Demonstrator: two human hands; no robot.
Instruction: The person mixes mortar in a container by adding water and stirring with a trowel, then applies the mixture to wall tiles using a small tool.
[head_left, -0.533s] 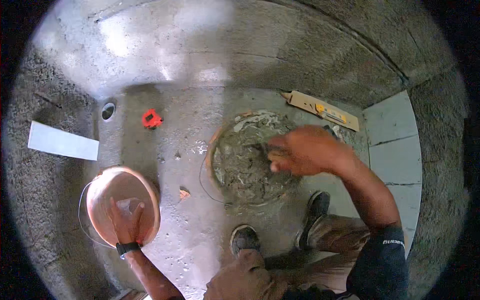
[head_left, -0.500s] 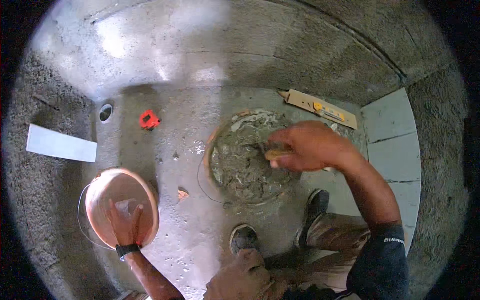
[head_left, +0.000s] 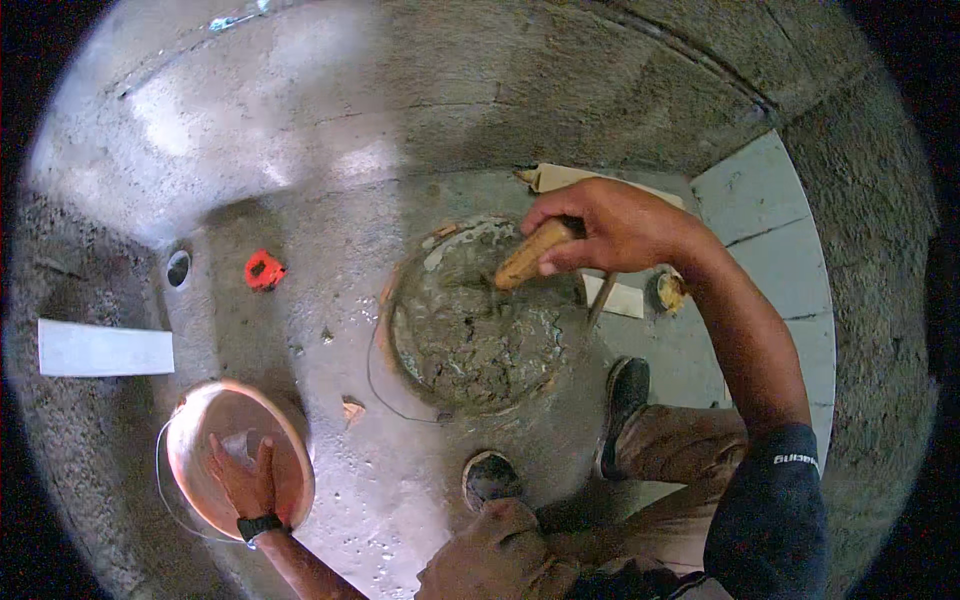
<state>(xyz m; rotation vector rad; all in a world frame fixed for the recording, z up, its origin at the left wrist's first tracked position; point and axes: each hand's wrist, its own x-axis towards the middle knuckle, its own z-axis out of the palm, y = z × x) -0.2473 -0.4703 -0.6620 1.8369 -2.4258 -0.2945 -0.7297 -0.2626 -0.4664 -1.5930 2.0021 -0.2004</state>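
My right hand [head_left: 590,230] grips a pale wooden tool handle [head_left: 522,262] over a round bucket filled with wet grey mortar [head_left: 460,350]; the tool's working end cannot be made out. My left hand [head_left: 240,470], wearing a dark wrist band, reaches into a pinkish round bucket [head_left: 298,450] at lower left, its fingers spread over the bottom, where a small pale patch or piece shows by the thumb. Wire handles hang from both buckets.
Red tape measure [head_left: 264,269], drain pipe [head_left: 178,268] and white strip [head_left: 105,347] at left. Cardboard [head_left: 560,176], small tub [head_left: 670,291] and pale piece [head_left: 615,298] at right. Tiles [head_left: 760,240] line the right wall; concrete walls surround me. My shoes stand below the mortar bucket.
The view has shifted. My right hand has risen toward the mortar bucket's far side, showing more of the wooden handle. My left hand stays in the pinkish bucket.
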